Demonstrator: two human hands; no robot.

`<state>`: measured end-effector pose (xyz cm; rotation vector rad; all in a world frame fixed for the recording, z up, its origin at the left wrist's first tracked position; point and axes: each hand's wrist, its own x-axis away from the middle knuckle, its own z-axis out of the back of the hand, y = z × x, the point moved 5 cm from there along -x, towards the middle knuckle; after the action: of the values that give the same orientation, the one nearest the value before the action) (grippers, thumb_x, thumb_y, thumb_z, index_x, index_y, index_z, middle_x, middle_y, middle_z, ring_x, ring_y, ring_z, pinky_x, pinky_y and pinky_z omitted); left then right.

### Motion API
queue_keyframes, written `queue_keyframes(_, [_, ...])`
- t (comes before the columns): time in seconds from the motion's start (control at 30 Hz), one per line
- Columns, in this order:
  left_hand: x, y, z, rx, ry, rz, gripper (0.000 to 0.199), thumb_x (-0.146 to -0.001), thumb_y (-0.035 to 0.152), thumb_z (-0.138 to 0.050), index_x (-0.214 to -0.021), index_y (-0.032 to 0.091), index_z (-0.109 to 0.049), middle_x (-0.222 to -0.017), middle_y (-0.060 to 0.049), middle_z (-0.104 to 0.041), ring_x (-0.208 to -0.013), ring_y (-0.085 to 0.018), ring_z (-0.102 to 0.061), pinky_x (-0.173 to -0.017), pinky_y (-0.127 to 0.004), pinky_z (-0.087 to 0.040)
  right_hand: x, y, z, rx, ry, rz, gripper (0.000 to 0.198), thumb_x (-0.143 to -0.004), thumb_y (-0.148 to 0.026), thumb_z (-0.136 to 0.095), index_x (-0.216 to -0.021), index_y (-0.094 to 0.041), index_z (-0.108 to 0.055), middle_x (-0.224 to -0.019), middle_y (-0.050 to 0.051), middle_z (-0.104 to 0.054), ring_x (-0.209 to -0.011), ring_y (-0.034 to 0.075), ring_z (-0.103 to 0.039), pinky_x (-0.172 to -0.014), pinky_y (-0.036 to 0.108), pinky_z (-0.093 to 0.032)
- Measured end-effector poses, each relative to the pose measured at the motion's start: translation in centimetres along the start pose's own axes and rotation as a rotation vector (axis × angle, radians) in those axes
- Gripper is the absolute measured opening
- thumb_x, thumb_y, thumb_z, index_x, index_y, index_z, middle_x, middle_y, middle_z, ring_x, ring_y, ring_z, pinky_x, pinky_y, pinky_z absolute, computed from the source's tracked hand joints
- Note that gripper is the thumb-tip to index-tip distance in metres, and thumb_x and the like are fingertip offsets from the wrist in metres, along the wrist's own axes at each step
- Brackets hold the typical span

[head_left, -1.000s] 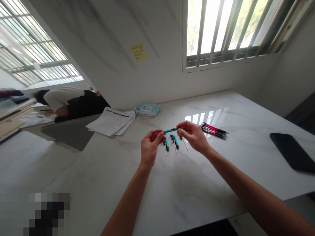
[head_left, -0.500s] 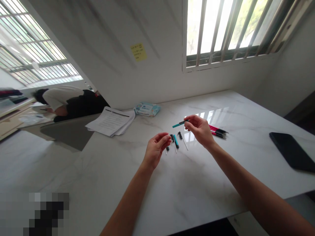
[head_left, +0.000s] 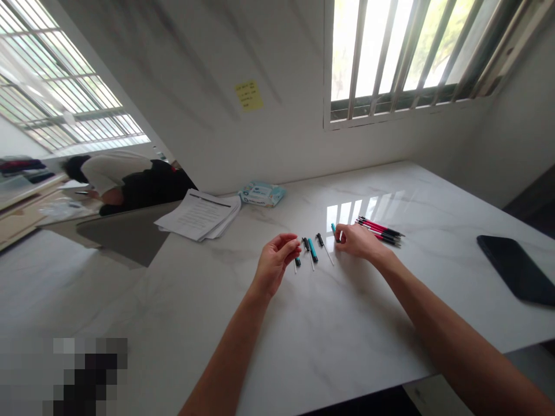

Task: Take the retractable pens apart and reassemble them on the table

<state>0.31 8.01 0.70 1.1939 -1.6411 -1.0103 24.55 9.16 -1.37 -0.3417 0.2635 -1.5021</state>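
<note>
Right hand: [head_left: 355, 240] low over the desk [head_left: 347, 323], fingertips pinched on the teal pen barrel [head_left: 333, 228].
Teal pen barrel: at the left side of the right hand, its far end poking out past the fingers; the rest is hidden by them. Can't tell whether it touches the desk.
Left hand: [head_left: 274, 261] above the desk, fingers curled, thumb against the index finger. Can't tell if anything small is in the pinch.
Gap between hands: well apart; loose pen parts lie in it.
Middle set: black clip piece [head_left: 306, 245], second teal barrel [head_left: 313, 250] with a black near end, and a thin white refill [head_left: 313, 265], all close together, between the hands.
Right set: black pen top [head_left: 319, 239] with a white stick [head_left: 329, 255] running near and right from it, just left of the right hand.
Left set: black-ended piece [head_left: 297, 262] beside the left fingertips, partly covered by that hand.
Red-and-black pens: [head_left: 381, 227] bunched on the desk, right of the right hand and slightly far.
Black phone-like slab: [head_left: 515, 268] at the right, well apart from both hands.
Far side: paper stack [head_left: 195, 215] at left, wipes packet [head_left: 262, 195] right of it.
</note>
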Motion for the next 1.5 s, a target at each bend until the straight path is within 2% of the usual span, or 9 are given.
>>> queue_keyframes(0.13, [0.1, 0.1, 0.0, -0.007, -0.010, 0.004, 0.032, -0.068, 0.029, -0.089, -0.092, 0.015, -0.073, -0.083, 0.000, -0.071, -0.072, -0.009, -0.067, -0.077, -0.022, -0.055, 0.3, 0.3, 0.2, -0.037, -0.088, -0.009, 0.012, -0.086, -0.034, -0.071, -0.088, -0.023, -0.074, -0.085, 0.006, -0.077, -0.068, 0.019, -0.068, -0.057, 0.026, -0.039])
queue_keyframes(0.3, [0.1, 0.0, 0.1, -0.023, -0.019, 0.001, 0.031, -0.070, 0.029, -0.089, -0.092, 0.016, -0.072, -0.086, -0.001, -0.072, -0.074, -0.009, -0.066, -0.077, -0.022, -0.054, -0.5, 0.8, 0.9, -0.071, 0.150, 0.025, 0.020, -0.093, -0.020, -0.058, -0.103, -0.020, -0.076, -0.097, 0.007, -0.078, -0.081, 0.019, -0.070, -0.069, 0.026, -0.045])
queue_keyframes(0.37, [0.0, 0.0, 0.1, -0.027, -0.026, 0.001, 0.031, -0.070, 0.029, -0.088, -0.093, 0.016, -0.072, -0.087, -0.001, -0.072, -0.074, -0.009, -0.066, -0.077, -0.022, -0.054, -0.9, 1.2, 0.7, -0.085, 0.185, 0.012, 0.026, -0.093, -0.013, -0.055, -0.105, -0.019, -0.077, -0.101, 0.008, -0.079, -0.084, 0.019, -0.071, -0.075, 0.026, -0.047])
queue_keyframes(0.43, [0.0, 0.0, 0.2, -0.029, -0.026, -0.001, 0.031, -0.070, 0.029, -0.089, -0.093, 0.016, -0.072, -0.087, -0.001, -0.072, -0.075, -0.009, -0.066, -0.077, -0.022, -0.054, -1.1, 1.5, 0.3, -0.113, 0.165, 0.000, 0.025, -0.091, -0.012, -0.058, -0.105, -0.017, -0.078, -0.100, 0.009, -0.079, -0.084, 0.019, -0.071, -0.076, 0.026, -0.047])
queue_keyframes(0.63, [0.0, 0.0, 0.3, -0.023, -0.018, -0.005, 0.033, -0.069, 0.030, -0.089, -0.093, 0.016, -0.072, -0.085, 0.000, -0.071, -0.075, -0.009, -0.065, -0.078, -0.023, -0.053, -1.1, 1.9, -0.2, -0.139, 0.099, -0.056, 0.013, -0.089, -0.030, -0.071, -0.092, -0.018, -0.076, -0.087, 0.007, -0.078, -0.075, 0.020, -0.069, -0.063, 0.026, -0.042])
queue_keyframes(0.8, [0.0, 0.0, 0.3, -0.022, -0.016, -0.003, 0.033, -0.068, 0.031, -0.090, -0.093, 0.016, -0.072, -0.084, 0.000, -0.070, -0.075, -0.009, -0.065, -0.080, -0.024, -0.052, -0.8, 1.5, -0.1, -0.174, 0.087, -0.057, 0.012, -0.087, -0.019, -0.068, -0.099, -0.019, -0.071, -0.090, 0.006, -0.078, -0.070, 0.017, -0.068, -0.060, 0.024, -0.040])
queue_keyframes(0.97, [-0.1, 0.0, 0.3, -0.020, -0.014, -0.004, 0.033, -0.068, 0.031, -0.090, -0.092, 0.017, -0.072, -0.083, 0.001, -0.070, -0.075, -0.009, -0.066, -0.079, -0.024, -0.053, -0.6, 0.8, -0.1, -0.292, 0.075, -0.040, 0.023, -0.090, -0.021, -0.067, -0.113, -0.020, -0.066, -0.096, 0.005, -0.078, -0.065, 0.014, -0.067, -0.058, 0.023, -0.042])
queue_keyframes(1.3, [0.0, -0.1, 0.2, 0.007, -0.021, 0.006, 0.035, -0.066, 0.029, -0.093, -0.091, 0.017, -0.073, -0.089, -0.001, -0.074, -0.076, -0.010, -0.067, -0.079, -0.023, -0.055, -0.9, 1.8, -0.3, -0.232, 0.024, -0.085, 0.014, -0.090, -0.017, -0.068, -0.102, -0.016, -0.075, -0.092, 0.009, -0.079, -0.066, 0.016, -0.070, -0.061, 0.024, -0.045])
queue_keyframes(1.5, [-0.2, -0.2, 0.3, 0.015, -0.012, -0.006, 0.040, -0.065, 0.031, -0.094, -0.095, 0.018, -0.071, -0.092, -0.003, -0.077, -0.075, -0.010, -0.068, -0.078, -0.023, -0.055, -0.7, 0.4, -0.6, -0.249, -0.002, 0.002, 0.012, -0.088, -0.020, -0.071, -0.099, -0.020, -0.076, -0.091, 0.005, -0.080, -0.070, 0.017, -0.070, -0.062, 0.023, -0.044])
